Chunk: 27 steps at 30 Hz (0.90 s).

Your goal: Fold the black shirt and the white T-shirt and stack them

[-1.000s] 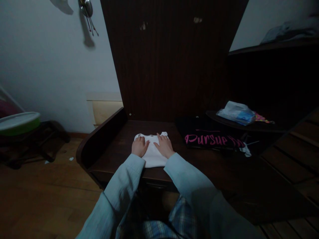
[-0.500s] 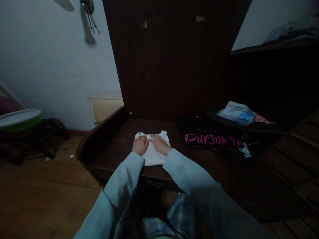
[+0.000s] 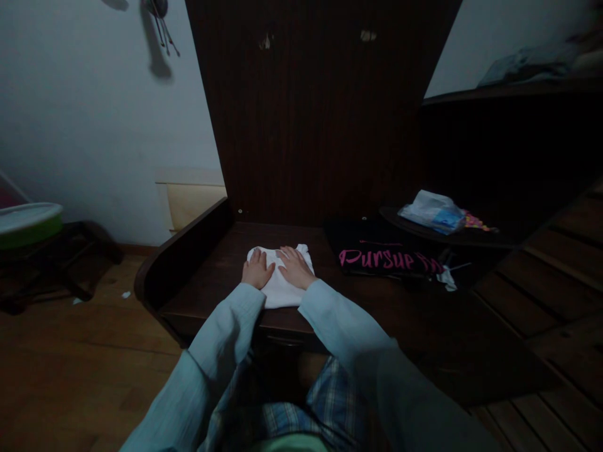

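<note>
A folded white garment (image 3: 281, 292) lies flat on the dark wooden desk top (image 3: 207, 276) in front of me. My left hand (image 3: 257, 270) rests palm down on its left part, fingers spread. On its right part, my right hand (image 3: 295, 267) lies flat too, with the fingers stretched away from me. The two hands are apart, and white cloth shows between them. Both palms hide some of the cloth beneath.
A black cloth with pink lettering (image 3: 386, 258) lies to the right. Beyond it, a plastic tissue pack (image 3: 433, 212) sits on a low shelf. The desk has a raised left side panel (image 3: 181, 242). A green-sided tub (image 3: 31, 226) stands on a dark stool at far left.
My hands have moved apart on the white garment, with the fingers spreading wider. The whole view has shifted slightly, so the surroundings appear further left.
</note>
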Available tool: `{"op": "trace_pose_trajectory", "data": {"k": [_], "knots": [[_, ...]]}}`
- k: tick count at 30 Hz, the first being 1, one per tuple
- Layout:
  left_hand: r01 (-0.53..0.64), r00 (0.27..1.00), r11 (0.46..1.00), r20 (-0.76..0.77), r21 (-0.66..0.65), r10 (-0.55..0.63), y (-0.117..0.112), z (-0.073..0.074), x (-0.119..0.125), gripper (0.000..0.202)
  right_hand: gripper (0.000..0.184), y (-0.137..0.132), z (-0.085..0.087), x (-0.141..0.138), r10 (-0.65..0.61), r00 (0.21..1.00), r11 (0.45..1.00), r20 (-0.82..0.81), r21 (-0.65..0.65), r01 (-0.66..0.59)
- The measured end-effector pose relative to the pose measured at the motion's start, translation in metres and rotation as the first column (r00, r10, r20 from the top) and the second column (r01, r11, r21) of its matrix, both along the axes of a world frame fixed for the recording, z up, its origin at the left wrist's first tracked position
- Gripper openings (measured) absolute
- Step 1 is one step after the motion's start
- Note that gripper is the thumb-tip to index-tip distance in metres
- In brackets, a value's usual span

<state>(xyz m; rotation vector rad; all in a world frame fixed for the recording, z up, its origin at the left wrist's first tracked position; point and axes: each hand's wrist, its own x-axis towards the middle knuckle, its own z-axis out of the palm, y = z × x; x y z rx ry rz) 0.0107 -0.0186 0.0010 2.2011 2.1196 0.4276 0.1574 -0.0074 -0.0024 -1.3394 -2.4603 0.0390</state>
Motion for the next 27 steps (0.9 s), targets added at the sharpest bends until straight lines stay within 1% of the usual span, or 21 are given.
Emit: {"op": "trace_pose_trajectory", "data": {"k": [2, 4, 5, 6, 8, 10, 11, 13, 14, 15, 16, 18, 19, 21, 23, 25, 27], "knots": [[-0.085, 0.996, 0.996, 0.018, 0.022, 0.084, -0.002, 0.001, 0.001, 0.051, 0.054, 0.0, 0.0, -0.002, -0.113, 0.994, 0.99, -0.011, -0.087, 0.111], [-0.132, 0.991, 0.991, 0.035, -0.002, 0.132, -0.002, 0.002, 0.001, 0.052, 0.058, 0.001, 0.0, -0.003, -0.166, 0.986, 0.973, -0.02, -0.169, 0.16], [-0.133, 0.99, 0.991, 0.047, -0.008, 0.133, -0.003, 0.003, 0.001, 0.052, 0.057, 0.001, 0.001, -0.004, -0.173, 0.984, 0.971, -0.047, -0.177, 0.162], [-0.127, 0.99, 0.992, 0.069, 0.006, 0.127, -0.003, 0.004, 0.001, 0.052, 0.055, 0.001, 0.001, -0.003, -0.177, 0.98, 0.974, -0.096, -0.159, 0.16], [-0.15, 0.977, 0.986, 0.161, 0.073, 0.137, -0.006, 0.006, -0.001, 0.05, 0.05, -0.001, 0.001, 0.0, -0.208, 0.946, 0.978, -0.249, -0.084, 0.193], [-0.231, 0.937, 0.967, 0.292, 0.107, 0.191, -0.014, 0.007, -0.007, 0.047, 0.045, -0.005, -0.002, 0.01, -0.285, 0.856, 0.954, -0.432, -0.037, 0.299], [-0.279, 0.908, 0.956, 0.349, 0.088, 0.233, -0.018, 0.008, -0.011, 0.045, 0.042, -0.008, -0.005, 0.017, -0.336, 0.792, 0.93, -0.509, -0.046, 0.365], [-0.303, 0.877, 0.952, 0.402, 0.042, 0.261, -0.03, 0.007, -0.021, 0.043, 0.038, -0.016, -0.012, 0.035, -0.438, 0.673, 0.875, -0.596, -0.11, 0.472], [-0.286, 0.876, 0.958, 0.412, 0.028, 0.249, -0.036, 0.007, -0.027, 0.044, 0.036, -0.021, -0.016, 0.045, -0.476, 0.643, 0.854, -0.6, -0.141, 0.501], [-0.26, 0.881, 0.965, 0.413, 0.016, 0.23, -0.042, 0.006, -0.033, 0.046, 0.034, -0.027, -0.018, 0.055, -0.493, 0.642, 0.846, -0.588, -0.151, 0.511], [-0.23, 0.888, 0.973, 0.409, -0.006, 0.212, -0.047, 0.005, -0.038, 0.049, 0.03, -0.034, -0.02, 0.063, -0.501, 0.661, 0.846, -0.558, -0.154, 0.511], [-0.183, 0.898, 0.981, 0.395, -0.063, 0.193, -0.056, 0.005, -0.047, 0.054, 0.022, -0.048, -0.019, 0.074, -0.498, 0.731, 0.858, -0.466, -0.145, 0.492], [-0.168, 0.902, 0.982, 0.389, -0.089, 0.19, -0.059, 0.005, -0.049, 0.056, 0.021, -0.054, -0.017, 0.076, -0.499, 0.764, 0.863, -0.41, -0.149, 0.483], [-0.146, 0.904, 0.982, 0.386, -0.123, 0.183, -0.064, 0.006, -0.05, 0.057, 0.025, -0.063, -0.01, 0.074, -0.516, 0.802, 0.857, -0.302, -0.175, 0.485], [-0.12, 0.896, 0.987, 0.416, -0.108, 0.155, -0.068, 0.006, -0.047, 0.058, 0.029, -0.066, -0.002, 0.067, -0.552, 0.807, 0.832, -0.211, -0.21, 0.514], [-0.119, 0.872, 0.991, 0.473, -0.054, 0.13, -0.07, 0.003, -0.043, 0.058, 0.034, -0.064, 0.004, 0.058, -0.577, 0.806, 0.809, -0.136, -0.235, 0.539], [-0.143, 0.839, 0.99, 0.532, 0.015, 0.113, -0.072, -0.001, -0.04, 0.061, 0.037, -0.059, 0.008, 0.05, -0.568, 0.82, 0.807, -0.077, -0.246, 0.536]]}}
